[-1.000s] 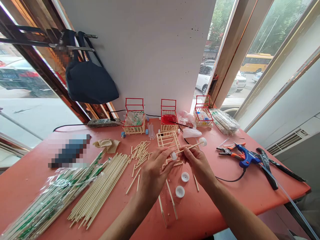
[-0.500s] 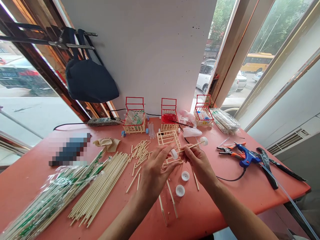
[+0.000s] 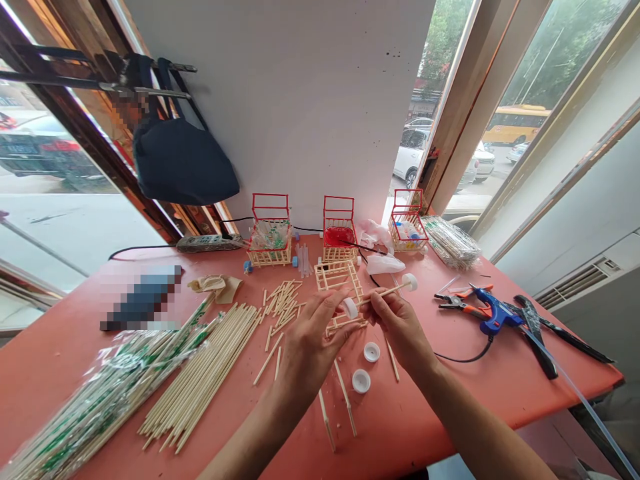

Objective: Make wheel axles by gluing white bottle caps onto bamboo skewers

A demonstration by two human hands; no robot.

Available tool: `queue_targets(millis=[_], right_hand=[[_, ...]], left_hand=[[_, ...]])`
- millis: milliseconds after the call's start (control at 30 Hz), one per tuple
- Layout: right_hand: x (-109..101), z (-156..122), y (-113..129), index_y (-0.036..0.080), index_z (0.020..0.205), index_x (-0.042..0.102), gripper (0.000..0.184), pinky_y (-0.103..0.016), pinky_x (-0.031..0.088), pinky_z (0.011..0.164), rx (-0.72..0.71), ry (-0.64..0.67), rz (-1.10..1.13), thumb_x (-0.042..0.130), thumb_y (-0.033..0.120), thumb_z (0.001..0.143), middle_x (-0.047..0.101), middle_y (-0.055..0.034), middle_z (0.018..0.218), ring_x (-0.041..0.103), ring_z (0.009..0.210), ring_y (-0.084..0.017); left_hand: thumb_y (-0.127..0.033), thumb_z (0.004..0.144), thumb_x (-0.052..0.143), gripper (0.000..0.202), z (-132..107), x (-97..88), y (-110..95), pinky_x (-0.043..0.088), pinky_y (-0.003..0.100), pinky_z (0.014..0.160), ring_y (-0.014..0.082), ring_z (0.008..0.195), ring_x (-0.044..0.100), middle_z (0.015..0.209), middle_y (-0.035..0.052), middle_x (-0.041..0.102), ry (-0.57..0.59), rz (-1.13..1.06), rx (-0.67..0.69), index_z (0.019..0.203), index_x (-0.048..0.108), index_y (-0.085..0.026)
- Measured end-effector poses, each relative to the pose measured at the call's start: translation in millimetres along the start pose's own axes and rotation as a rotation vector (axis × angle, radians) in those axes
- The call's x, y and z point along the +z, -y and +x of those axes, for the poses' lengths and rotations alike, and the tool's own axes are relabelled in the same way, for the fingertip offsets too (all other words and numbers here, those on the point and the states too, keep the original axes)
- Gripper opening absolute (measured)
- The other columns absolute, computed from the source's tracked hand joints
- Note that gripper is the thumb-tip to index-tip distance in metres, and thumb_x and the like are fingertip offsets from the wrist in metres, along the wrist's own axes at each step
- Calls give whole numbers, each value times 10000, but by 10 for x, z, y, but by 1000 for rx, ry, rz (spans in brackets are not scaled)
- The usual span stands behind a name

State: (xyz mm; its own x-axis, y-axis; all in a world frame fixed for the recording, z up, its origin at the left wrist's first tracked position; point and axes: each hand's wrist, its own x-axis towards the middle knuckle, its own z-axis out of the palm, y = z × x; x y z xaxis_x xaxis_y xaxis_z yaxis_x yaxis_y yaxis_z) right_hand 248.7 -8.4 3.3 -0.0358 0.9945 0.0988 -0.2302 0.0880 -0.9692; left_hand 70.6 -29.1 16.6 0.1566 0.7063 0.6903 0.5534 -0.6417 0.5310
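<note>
My right hand (image 3: 400, 327) pinches a thin wooden stick (image 3: 383, 294) that carries a white cap (image 3: 409, 282) at its far end and a second white cap (image 3: 351, 308) at its near end. My left hand (image 3: 310, 343) has its fingertips closed on that near cap. Both hands hover just above a small frame of sticks (image 3: 340, 279) on the red table (image 3: 500, 380). Two loose white caps (image 3: 371, 352) (image 3: 361, 381) lie on the table under my hands.
Three small stick carts with red frames (image 3: 270, 235) (image 3: 338, 233) (image 3: 407, 227) stand at the back. A bundle of long sticks (image 3: 205, 373) and wrapped stick packs (image 3: 95, 407) lie left. A blue glue gun (image 3: 493, 317), pliers (image 3: 457, 303) and black cutters (image 3: 537, 333) lie right.
Both hands hold the stick with caps almost in place; the near cap and stick have shifted slightly up and right. Nothing else on the table has moved.
</note>
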Motion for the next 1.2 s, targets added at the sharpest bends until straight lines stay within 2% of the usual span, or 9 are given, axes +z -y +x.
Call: queue_targets(millis=[333, 500, 600, 733, 867, 1033, 1200], right_hand=[[-22, 8, 7, 208, 847, 756, 372, -287, 419, 631, 1, -18, 1, 789, 578, 833, 707, -13, 731, 571, 675, -149], [-24, 10, 30, 211, 861, 759, 371, -289, 416, 617, 7, -43, 6, 798, 577, 820, 711, -18, 734, 574, 680, -157], [-24, 13, 32, 210, 855, 758, 384, -288, 426, 617, 11, -57, 10, 816, 585, 795, 715, -23, 735, 591, 694, -163], [-35, 24, 28, 209, 845, 761, 398, -281, 425, 608, 13, -60, 17, 828, 595, 776, 718, -25, 736, 594, 686, -155], [-44, 33, 24, 208, 842, 763, 403, -284, 420, 605, 16, -61, 21, 834, 597, 766, 722, -29, 743, 589, 686, -157], [-34, 31, 24, 205, 838, 764, 394, -291, 419, 611, 18, -69, 13, 829, 588, 774, 723, -32, 745, 592, 694, -166], [-32, 23, 19, 208, 836, 759, 401, -292, 422, 613, 18, -73, 4, 831, 597, 768, 719, -30, 736, 594, 689, -167]], left_hand=[[-416, 966, 672, 373, 12, -18, -33, 632, 330, 768, 203, 863, 755, 1081, 75, 721, -13, -2, -6, 1278, 603, -224], [-331, 1009, 610, 282, 12, -57, -46, 606, 331, 814, 204, 916, 729, 1089, 78, 711, -46, -5, -27, 1265, 603, -213], [-226, 1046, 502, 150, 6, -96, -32, 559, 311, 817, 193, 914, 698, 994, 57, 702, -104, 14, -66, 1115, 633, -202], [-186, 1050, 451, 255, -2, -148, 10, 464, 267, 690, 155, 744, 606, 806, 8, 627, -141, 42, -138, 817, 554, -207], [-205, 1038, 474, 291, 5, -180, 41, 414, 272, 644, 146, 663, 547, 714, -19, 566, -141, 63, -141, 750, 514, -213], [-174, 1031, 484, 248, 32, -186, 27, 461, 268, 697, 153, 743, 613, 802, 3, 641, -146, 5, -106, 798, 561, -210], [-165, 1040, 476, 184, 43, -174, 19, 522, 291, 803, 179, 895, 672, 956, 38, 695, -174, -4, -104, 1000, 650, -209]])
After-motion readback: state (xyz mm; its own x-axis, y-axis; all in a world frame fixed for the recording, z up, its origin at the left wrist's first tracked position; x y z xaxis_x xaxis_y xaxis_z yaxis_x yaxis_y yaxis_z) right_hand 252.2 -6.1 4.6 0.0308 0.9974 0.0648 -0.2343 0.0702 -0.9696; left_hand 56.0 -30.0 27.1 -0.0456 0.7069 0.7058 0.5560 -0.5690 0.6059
